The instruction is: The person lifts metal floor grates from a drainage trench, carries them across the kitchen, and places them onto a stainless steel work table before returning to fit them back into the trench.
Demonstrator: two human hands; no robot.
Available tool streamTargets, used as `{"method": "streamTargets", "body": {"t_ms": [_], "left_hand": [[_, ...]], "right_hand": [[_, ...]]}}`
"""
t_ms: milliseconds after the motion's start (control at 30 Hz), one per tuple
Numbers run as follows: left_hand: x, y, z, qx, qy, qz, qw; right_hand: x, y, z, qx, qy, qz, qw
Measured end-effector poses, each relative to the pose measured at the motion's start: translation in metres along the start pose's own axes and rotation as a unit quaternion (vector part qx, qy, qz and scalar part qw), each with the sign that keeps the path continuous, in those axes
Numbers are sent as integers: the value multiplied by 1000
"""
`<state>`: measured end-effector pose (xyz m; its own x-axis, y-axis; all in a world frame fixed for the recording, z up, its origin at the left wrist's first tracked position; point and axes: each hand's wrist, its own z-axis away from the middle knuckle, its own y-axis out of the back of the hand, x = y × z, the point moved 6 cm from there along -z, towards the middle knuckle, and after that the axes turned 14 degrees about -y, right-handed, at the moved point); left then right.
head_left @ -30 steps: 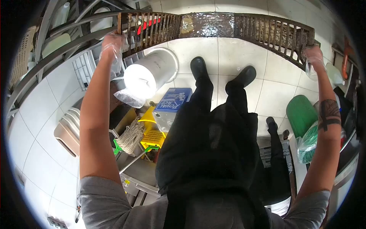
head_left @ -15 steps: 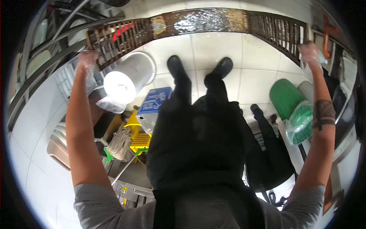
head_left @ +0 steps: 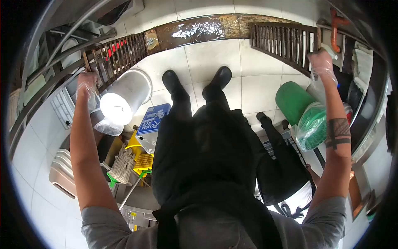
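Observation:
A dark floor grate (head_left: 282,39) with slatted ends and a wet, shiny middle stretches across the top of the view in front of my feet. My left hand (head_left: 87,81), in a clear plastic glove, is closed round the grate's left end. At its right end my right hand (head_left: 320,61), also in clear plastic, grips the edge with bent fingers. Both arms reach far apart. A white bucket (head_left: 137,85) stands just right of my left hand, and a green bin (head_left: 293,101) lies below and left of my right hand.
A blue and white box (head_left: 153,120) stands by my left leg, near a yellow mop wringer (head_left: 144,162) and a mop head (head_left: 123,166). Another person's dark-clothed legs (head_left: 282,153) are at my right. A clear bag with green contents (head_left: 311,128) is near them. Metal pipes (head_left: 70,54) run at the left.
The grate looks tilted differently, its right end nearer the top centre and lower left. Both hands have shifted left and slightly down or up with the view, still holding on.

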<state>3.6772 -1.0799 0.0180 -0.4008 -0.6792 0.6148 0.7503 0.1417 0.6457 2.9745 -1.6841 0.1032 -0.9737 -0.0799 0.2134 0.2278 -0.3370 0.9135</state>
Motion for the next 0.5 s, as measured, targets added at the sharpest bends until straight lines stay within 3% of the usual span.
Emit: {"method": "streamTargets", "body": {"t_ms": [33, 67, 100, 133, 167, 200, 267, 333, 400, 433, 500], "left_hand": [[-8, -3, 2, 47, 89, 40, 994], [-28, -8, -10, -81, -28, -191, 978], [-14, -16, -16, -139, -166, -415, 884], [-28, -11, -15, -67, -36, -247, 966], [-44, -8, -7, 10, 97, -68, 993], [-10, -16, -1, -11, 29, 42, 999], [-64, -18, -7, -21, -21, 30, 999], [-54, -27, -3, 54, 85, 226, 969], [-53, -33, -10, -14, -4, 228, 974], [-27, -46, 3, 70, 108, 321, 938], [-2, -66, 2, 29, 117, 275, 954]], "right_hand": [[3, -10, -4, -30, -15, 28, 999], [4, -16, -1, -30, -8, 22, 999], [3, -26, 3, -33, 1, 15, 999], [1, -37, 6, -28, -9, 16, 999], [2, -45, 6, -33, -9, 12, 999], [8, -49, 12, -46, -19, -17, 999], [21, -46, 38, -62, -16, -68, 996], [33, -45, 48, -63, -34, -72, 995], [47, -55, 50, -68, -49, -73, 994], [55, -56, 51, -69, -45, -83, 993], [58, -66, 57, -94, -23, -218, 971]]}}
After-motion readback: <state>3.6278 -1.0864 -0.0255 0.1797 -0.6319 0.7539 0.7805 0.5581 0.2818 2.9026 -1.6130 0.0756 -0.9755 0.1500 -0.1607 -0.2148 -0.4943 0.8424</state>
